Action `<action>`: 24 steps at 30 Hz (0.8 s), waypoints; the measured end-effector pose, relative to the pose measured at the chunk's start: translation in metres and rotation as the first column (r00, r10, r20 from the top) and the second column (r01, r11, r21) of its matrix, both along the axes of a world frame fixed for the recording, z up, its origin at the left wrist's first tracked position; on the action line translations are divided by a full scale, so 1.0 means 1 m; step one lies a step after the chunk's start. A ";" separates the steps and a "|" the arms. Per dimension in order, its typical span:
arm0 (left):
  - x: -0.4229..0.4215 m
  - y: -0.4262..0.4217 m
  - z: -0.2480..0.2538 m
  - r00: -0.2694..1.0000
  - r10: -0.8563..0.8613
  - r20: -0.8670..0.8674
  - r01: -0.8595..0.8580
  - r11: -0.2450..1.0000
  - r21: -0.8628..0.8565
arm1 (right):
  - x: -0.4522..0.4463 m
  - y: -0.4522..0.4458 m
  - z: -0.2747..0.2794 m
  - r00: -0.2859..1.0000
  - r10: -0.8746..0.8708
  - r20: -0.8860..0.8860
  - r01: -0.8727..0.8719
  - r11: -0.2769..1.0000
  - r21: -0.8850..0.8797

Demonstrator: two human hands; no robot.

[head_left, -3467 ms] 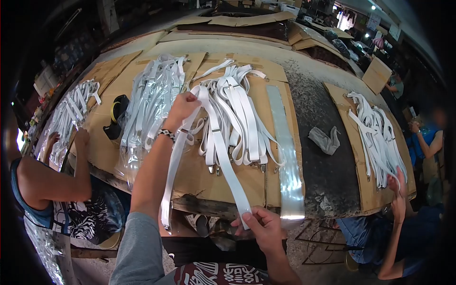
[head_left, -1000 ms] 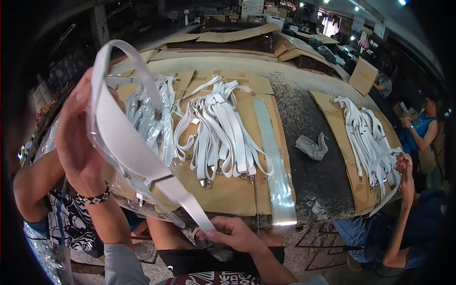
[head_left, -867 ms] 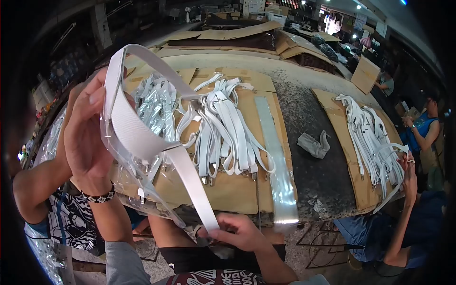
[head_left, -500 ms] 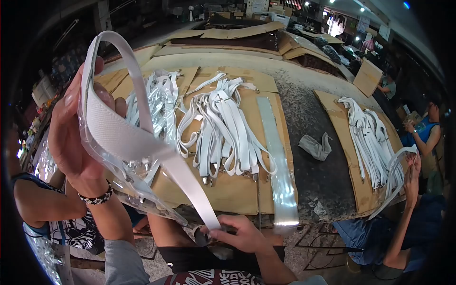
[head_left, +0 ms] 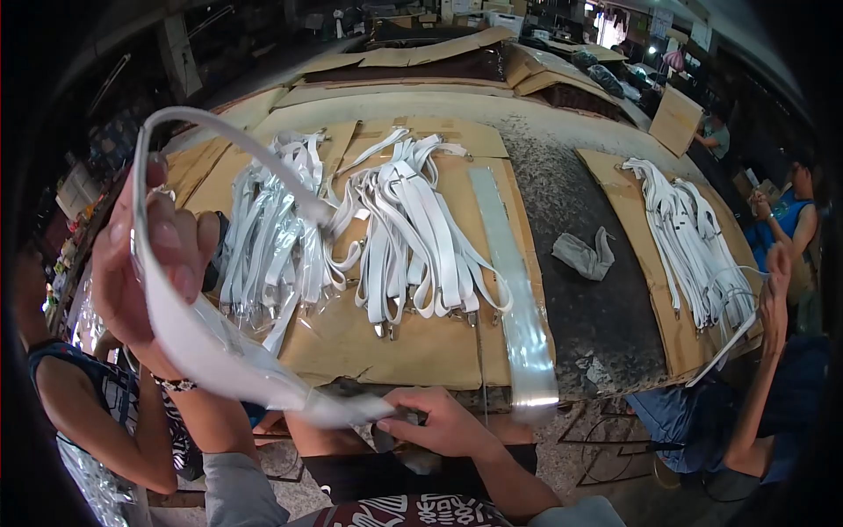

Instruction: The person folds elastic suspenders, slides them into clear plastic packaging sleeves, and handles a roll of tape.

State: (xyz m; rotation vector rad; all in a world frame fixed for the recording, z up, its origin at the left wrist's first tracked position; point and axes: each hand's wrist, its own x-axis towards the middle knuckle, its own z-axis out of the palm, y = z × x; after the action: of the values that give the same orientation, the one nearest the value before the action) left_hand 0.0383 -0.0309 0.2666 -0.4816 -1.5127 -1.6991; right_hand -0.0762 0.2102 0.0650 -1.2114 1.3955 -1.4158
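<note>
A wide white woven strap (head_left: 202, 351), partly in a clear plastic sleeve, loops up past my left hand (head_left: 154, 255) and arches over toward the table. The raised left hand is closed around the strap and sleeve. At the table's front edge, my right hand (head_left: 443, 422) pinches the strap's lower end between thumb and fingers. What lies under that hand is hard to make out. A pile of white straps with metal clips (head_left: 408, 228) lies on cardboard in front of me. Left of it is another pile of straps in shiny clear plastic (head_left: 272, 228).
Long clear plastic sleeves (head_left: 509, 281) lie along the cardboard's right side. A crumpled grey cloth or bag (head_left: 584, 255) rests on the dark table strip. Farther right, another strap pile (head_left: 685, 237) lies beside a co-worker's hand (head_left: 777, 272). Another person's arm (head_left: 105, 413) is at left.
The strap's loop has swung wider and its lower part now sags further left. My left hand has shifted slightly down, and my right hand keeps its pinch. The co-worker's hand at right has risen.
</note>
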 end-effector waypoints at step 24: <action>-0.010 0.005 -0.025 0.980 0.071 0.186 -0.087 0.993 0.079 | 0.000 -0.001 -0.008 1.000 -0.004 0.013 0.004 1.000 -0.008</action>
State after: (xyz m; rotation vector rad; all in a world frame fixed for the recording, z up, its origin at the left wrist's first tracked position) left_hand 0.0284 -0.0258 0.2413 -0.2216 -1.5575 -1.7773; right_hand -0.0766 0.2091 0.0574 -1.2038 1.3854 -1.4310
